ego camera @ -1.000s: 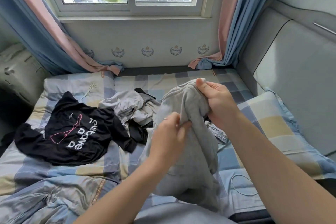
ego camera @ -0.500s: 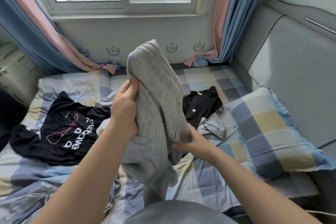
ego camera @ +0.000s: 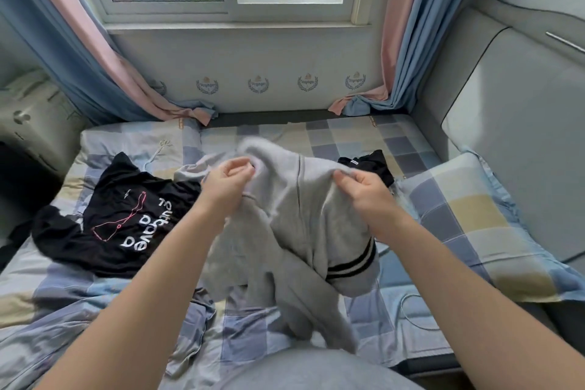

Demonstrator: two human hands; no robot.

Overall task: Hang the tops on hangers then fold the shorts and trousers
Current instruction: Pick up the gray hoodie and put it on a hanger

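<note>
Over the bed's (ego camera: pixel 348 136) middle we now stretch the grey garment (ego camera: pixel 294 218) wide; half a second ago it hung bunched and upright. Our left hand (ego camera: pixel 228 188) at ten o'clock and right hand (ego camera: pixel 364 196) at two each pinch its top edge, likely to read its shape. Blur and folds hide whether it is a top or trousers.

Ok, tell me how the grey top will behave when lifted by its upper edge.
Probably floppy: the grey top sags between the left hand and right hand. Likely fairly thick, since its folds look bulky. Its sleeve will probably trail.
</note>
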